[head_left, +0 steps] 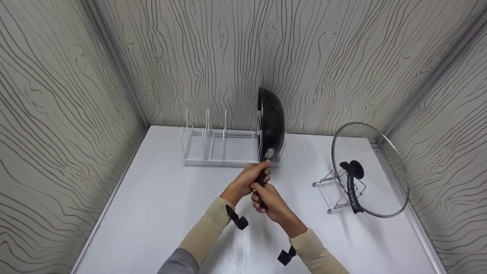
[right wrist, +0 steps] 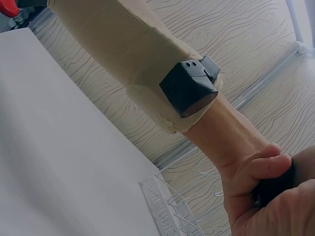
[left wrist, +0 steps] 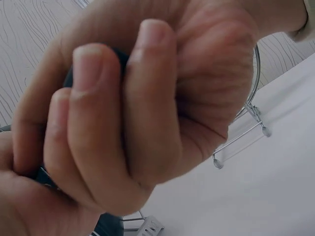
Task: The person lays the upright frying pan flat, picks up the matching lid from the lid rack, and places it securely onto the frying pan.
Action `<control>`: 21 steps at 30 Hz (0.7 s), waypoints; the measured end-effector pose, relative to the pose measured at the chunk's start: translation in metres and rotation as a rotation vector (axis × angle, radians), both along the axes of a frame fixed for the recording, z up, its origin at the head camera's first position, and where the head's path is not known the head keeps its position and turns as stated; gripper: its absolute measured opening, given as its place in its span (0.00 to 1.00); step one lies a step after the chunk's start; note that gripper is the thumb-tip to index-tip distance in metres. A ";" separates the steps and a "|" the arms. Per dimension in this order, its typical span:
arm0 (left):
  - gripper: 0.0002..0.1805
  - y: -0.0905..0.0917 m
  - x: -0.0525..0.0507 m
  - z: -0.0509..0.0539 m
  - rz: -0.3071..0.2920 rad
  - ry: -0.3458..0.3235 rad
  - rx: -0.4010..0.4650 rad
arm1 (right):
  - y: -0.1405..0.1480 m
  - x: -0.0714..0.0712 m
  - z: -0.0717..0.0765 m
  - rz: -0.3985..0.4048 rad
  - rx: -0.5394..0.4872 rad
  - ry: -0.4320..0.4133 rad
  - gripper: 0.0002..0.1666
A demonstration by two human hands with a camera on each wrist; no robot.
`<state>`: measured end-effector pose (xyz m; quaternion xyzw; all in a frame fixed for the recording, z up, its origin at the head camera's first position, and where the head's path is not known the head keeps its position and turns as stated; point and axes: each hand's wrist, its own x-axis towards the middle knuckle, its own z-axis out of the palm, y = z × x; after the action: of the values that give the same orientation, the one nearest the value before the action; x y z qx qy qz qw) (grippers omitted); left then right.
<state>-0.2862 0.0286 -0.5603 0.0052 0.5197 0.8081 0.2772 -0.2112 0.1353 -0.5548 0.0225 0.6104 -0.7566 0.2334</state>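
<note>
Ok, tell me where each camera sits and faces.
Head: worn on head, facing forward-down at the rack, pan and lid; left hand, right hand and forearms show.
Left wrist: on that wrist, facing both hands, the right largest.
Right wrist: on that wrist, facing the left forearm, hands lower right.
Wrist views share the rack.

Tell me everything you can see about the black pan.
The deep, rounded pan is black and looks like coated metal. It stands on edge at the right end of the white wire rack, open side facing left, bulging underside right, with rack wires on both sides. A pale patch marks its outside near the handle. The black handle points toward the person; the left hand grips it nearer the pan, the right hand nearer its end. Its inside is mostly hidden.
</note>
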 end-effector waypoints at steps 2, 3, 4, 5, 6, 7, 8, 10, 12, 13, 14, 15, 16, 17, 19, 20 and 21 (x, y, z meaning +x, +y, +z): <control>0.14 0.001 0.000 0.000 -0.004 -0.005 0.003 | -0.001 0.000 0.001 -0.007 0.001 -0.004 0.10; 0.14 0.002 -0.001 0.000 -0.006 -0.008 0.002 | -0.002 0.000 0.001 -0.007 0.004 -0.002 0.10; 0.15 0.002 -0.001 0.000 -0.008 -0.009 -0.001 | -0.002 0.000 0.001 -0.008 0.006 -0.001 0.10; 0.15 0.002 -0.001 0.000 -0.011 -0.007 -0.006 | -0.002 0.000 0.001 -0.009 0.006 0.000 0.10; 0.16 0.003 -0.001 -0.001 -0.013 -0.005 -0.010 | -0.002 0.000 0.001 -0.009 0.006 0.004 0.10; 0.17 0.003 -0.001 -0.002 -0.015 -0.004 -0.016 | -0.002 0.000 0.000 -0.009 0.007 0.004 0.09; 0.17 0.003 -0.001 -0.004 -0.015 -0.002 -0.024 | -0.002 0.001 0.000 -0.008 0.008 0.007 0.09; 0.17 0.004 0.000 -0.006 -0.014 0.003 -0.039 | -0.002 0.001 0.000 -0.005 0.011 0.009 0.08; 0.16 0.004 0.000 -0.007 -0.008 0.005 -0.044 | -0.003 0.001 0.000 0.000 0.016 0.014 0.07; 0.16 0.004 0.000 -0.008 -0.002 0.007 -0.047 | -0.003 0.002 0.000 0.004 0.019 0.015 0.07; 0.15 0.004 0.000 -0.008 0.003 0.007 -0.046 | -0.002 0.002 0.000 0.008 0.023 0.019 0.08; 0.15 0.004 0.000 -0.008 0.007 0.007 -0.041 | -0.002 0.002 0.000 0.009 0.024 0.019 0.09; 0.14 0.004 0.000 -0.007 0.012 0.009 -0.036 | -0.002 0.002 0.001 0.010 0.025 0.020 0.10; 0.15 0.004 0.000 -0.007 0.017 0.012 -0.040 | -0.002 0.002 0.001 0.009 0.028 0.020 0.11; 0.16 0.005 0.000 -0.005 0.015 0.015 -0.047 | -0.002 0.002 0.002 0.006 0.034 0.024 0.13; 0.18 0.005 0.000 -0.004 0.010 0.013 -0.051 | -0.003 0.002 0.002 0.003 0.039 0.025 0.14; 0.19 0.005 0.000 -0.004 0.007 0.016 -0.061 | -0.003 0.002 0.002 0.000 0.040 0.024 0.15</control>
<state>-0.2858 0.0335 -0.5641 0.0015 0.5462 0.7928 0.2704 -0.2090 0.1325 -0.5531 0.0180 0.6281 -0.7445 0.2255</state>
